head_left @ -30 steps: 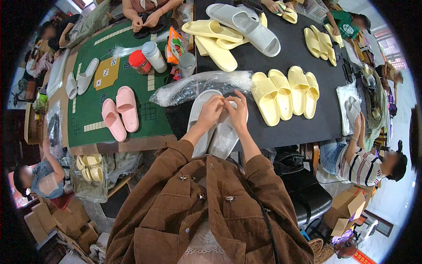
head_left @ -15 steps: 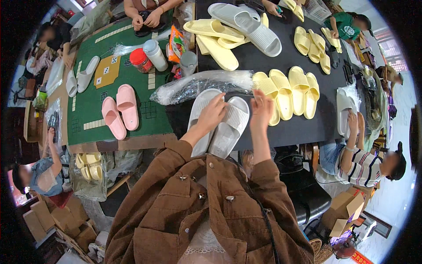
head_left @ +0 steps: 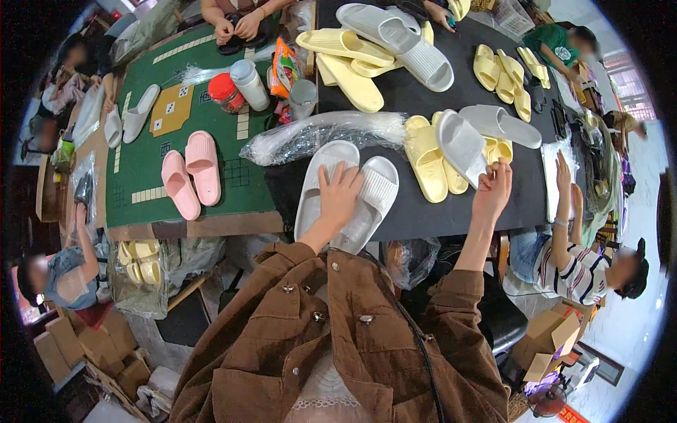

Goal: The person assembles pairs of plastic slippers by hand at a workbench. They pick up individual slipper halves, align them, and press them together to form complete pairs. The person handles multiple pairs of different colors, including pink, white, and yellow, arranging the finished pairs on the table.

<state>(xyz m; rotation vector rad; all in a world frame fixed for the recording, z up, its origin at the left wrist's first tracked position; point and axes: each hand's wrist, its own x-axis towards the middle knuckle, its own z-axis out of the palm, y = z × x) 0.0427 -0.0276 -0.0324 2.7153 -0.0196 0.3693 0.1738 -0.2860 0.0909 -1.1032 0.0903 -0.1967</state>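
Note:
A pair of grey slide slippers lies side by side at the table edge before me, one left [head_left: 308, 201] and one right [head_left: 381, 185]. My left hand [head_left: 337, 199] rests across them with its fingers spread. Farther right, my right hand [head_left: 492, 194] is raised with bent, closed fingers; anything in them is too small to see. Just beyond its fingertips are two more grey slippers [head_left: 460, 144] [head_left: 504, 125], over the row of yellow slippers [head_left: 427, 166]. Whether my right hand touches them I cannot tell. A bundle of clear plastic strips [head_left: 324, 137] lies behind my pair.
Pink slippers [head_left: 203, 169] are on the green mat at left. Farther back stand a red-lidded jar [head_left: 226, 93], a white bottle [head_left: 249, 84] and a heap of yellow and grey slippers [head_left: 352, 81]. A co-worker in a striped shirt [head_left: 571, 261] sits at right.
My right hand has moved right, away from the strips. Two grey slippers now appear over the yellow row; the one by the right co-worker's hands is gone from there. My left fingers have spread.

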